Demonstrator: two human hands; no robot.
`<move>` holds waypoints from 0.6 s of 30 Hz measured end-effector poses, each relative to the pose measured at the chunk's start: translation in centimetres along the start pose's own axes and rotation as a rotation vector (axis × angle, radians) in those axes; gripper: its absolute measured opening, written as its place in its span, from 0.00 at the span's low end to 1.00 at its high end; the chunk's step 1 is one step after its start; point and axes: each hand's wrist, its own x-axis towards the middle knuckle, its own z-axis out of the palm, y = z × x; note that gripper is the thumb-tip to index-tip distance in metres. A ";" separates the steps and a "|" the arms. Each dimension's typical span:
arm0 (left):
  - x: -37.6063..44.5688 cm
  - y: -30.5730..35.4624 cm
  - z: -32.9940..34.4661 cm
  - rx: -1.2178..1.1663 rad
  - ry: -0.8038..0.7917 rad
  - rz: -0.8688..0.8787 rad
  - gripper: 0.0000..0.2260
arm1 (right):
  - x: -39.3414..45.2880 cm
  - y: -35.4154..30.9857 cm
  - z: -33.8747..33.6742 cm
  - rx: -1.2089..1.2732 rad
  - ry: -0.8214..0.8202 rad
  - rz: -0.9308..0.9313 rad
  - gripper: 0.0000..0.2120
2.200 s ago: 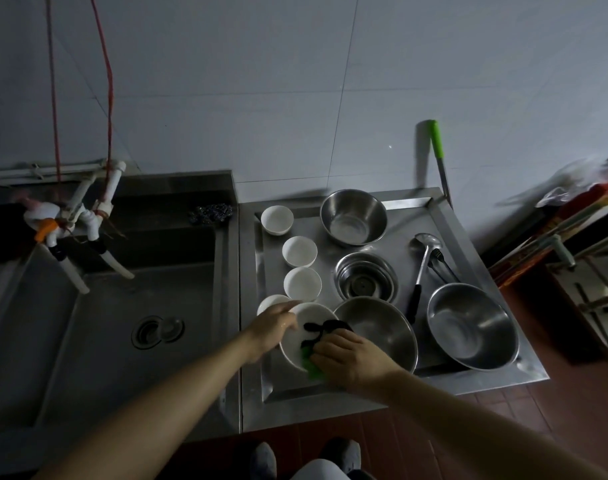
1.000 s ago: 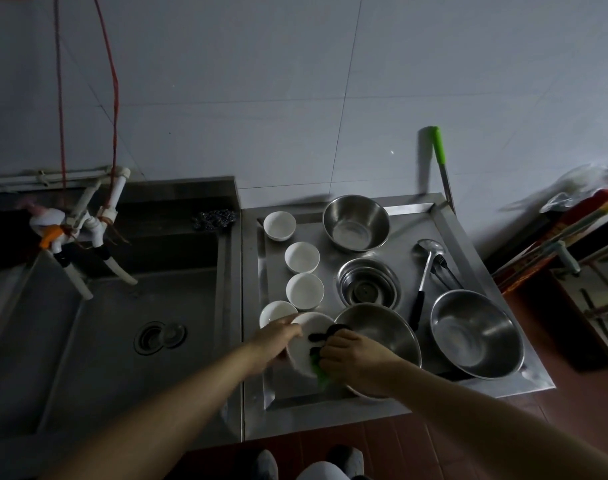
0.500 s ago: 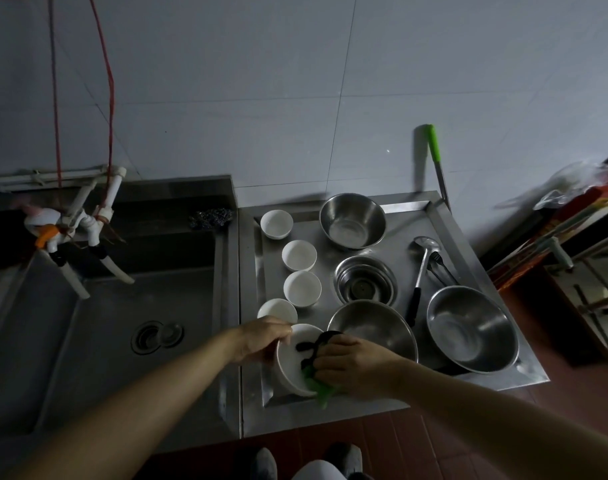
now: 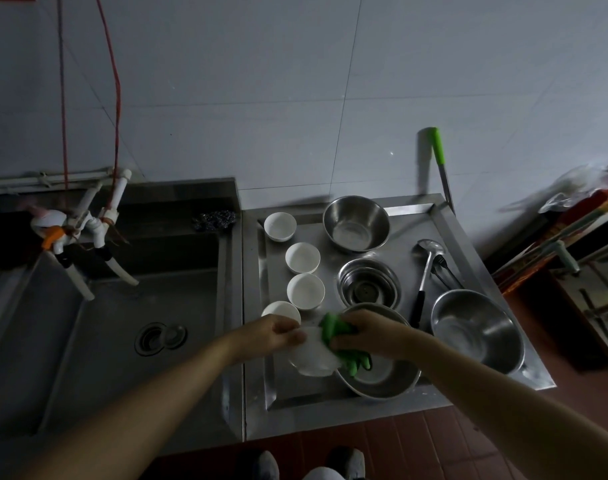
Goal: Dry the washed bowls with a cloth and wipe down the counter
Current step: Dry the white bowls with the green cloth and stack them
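Observation:
My left hand (image 4: 276,332) grips the left edge of a white bowl (image 4: 311,358), held tilted above the steel counter (image 4: 330,407). With a green cloth (image 4: 333,329) bunched in its fingers, my right hand (image 4: 371,336) presses the cloth against the bowl's right side; the cloth's tail hangs over a steel bowl (image 4: 382,375) underneath. Several small white bowls stand in a row behind, the nearest (image 4: 281,310) just beyond my left hand, then another (image 4: 306,291) and one more (image 4: 302,258).
A deep sink (image 4: 122,323) with a tap (image 4: 77,233) lies to the left. Steel bowls stand at the back (image 4: 356,223), middle (image 4: 368,282) and right (image 4: 475,329). A ladle (image 4: 425,268) lies between them. A green-handled tool (image 4: 439,161) leans on the wall.
The bowl has been turned over and tilted in my hands. The cloth moved from inside the bowl to its outer right side, its green side now showing.

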 end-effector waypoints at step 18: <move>2.4 3.5 5.9 -0.760 0.488 -0.220 0.10 | 2.6 1.1 5.5 0.747 0.391 -0.157 0.22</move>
